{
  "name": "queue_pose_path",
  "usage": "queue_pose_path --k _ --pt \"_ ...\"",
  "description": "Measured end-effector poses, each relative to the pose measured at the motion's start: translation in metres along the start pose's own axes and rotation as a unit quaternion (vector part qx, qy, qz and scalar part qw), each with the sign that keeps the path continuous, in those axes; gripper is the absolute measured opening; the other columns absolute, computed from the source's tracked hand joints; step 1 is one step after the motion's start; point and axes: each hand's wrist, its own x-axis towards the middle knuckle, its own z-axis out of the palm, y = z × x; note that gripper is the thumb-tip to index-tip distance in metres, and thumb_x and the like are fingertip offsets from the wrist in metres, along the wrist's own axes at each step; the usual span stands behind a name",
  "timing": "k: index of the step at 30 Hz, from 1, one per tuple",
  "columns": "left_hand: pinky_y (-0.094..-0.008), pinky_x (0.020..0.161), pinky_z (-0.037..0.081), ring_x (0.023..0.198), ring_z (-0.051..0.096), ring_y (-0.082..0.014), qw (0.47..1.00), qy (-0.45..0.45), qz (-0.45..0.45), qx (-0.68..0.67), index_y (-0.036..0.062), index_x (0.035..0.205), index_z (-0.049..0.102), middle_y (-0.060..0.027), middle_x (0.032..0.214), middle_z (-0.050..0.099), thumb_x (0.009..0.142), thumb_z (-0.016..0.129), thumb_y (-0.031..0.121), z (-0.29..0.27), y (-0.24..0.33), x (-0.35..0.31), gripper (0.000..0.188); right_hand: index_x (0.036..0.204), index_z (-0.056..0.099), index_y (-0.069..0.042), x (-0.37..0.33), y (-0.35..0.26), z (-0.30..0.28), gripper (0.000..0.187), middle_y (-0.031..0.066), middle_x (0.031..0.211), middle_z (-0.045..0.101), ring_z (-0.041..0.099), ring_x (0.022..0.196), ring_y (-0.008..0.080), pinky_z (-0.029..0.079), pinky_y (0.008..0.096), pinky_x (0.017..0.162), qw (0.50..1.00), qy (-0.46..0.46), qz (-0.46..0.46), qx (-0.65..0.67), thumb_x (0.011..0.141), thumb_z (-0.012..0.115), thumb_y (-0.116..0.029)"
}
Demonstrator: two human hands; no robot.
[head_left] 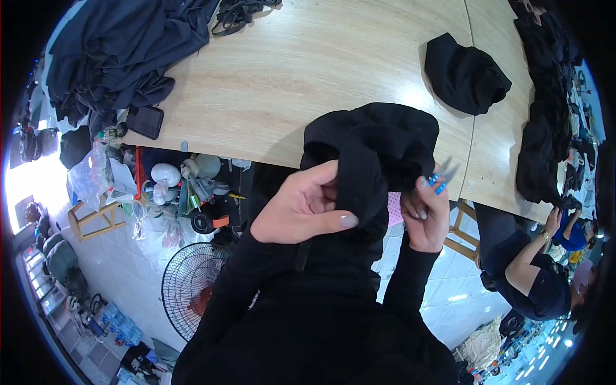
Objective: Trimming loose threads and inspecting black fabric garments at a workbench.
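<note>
A black cloth piece (410, 131), perhaps a cap or a garment part, lies bunched over the table's near edge and hangs toward me. My left hand (305, 205) is closed on a folded band of it, thumb in front and fingers curled behind. My right hand (428, 215) is closed at the right side of the cloth. Between its fingers sit small thread snips (439, 184) with blue handles, their blurred blades pointing up and away. Whether the right fingers also pinch the cloth cannot be made out.
On the wooden table (256, 83) lie a heap of dark garments (128, 51), a phone (145, 122), black straps (240, 14) and another black cloth piece (465, 74). A fan (192, 289) stands at lower left. To the right, a co-worker (532, 279) handles dark cloth (542, 141).
</note>
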Motion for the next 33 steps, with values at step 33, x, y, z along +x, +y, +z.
queue_pose_path --k 33 --pt "-0.0197 0.079 0.052 0.087 0.065 -0.0058 0.848 0.304 0.398 0.172 0.0019 0.163 0.038 -0.0015 0.101 0.07 0.106 0.064 -0.005 -0.021 -0.022 0.0 0.063 0.129 0.057 -0.005 -0.002 0.014 -0.002 0.04 0.01 0.108 0.073 0.076 0.096 0.0164 0.06 0.0234 0.072 0.916 0.2 -0.305 -0.17 0.097 0.08 0.003"
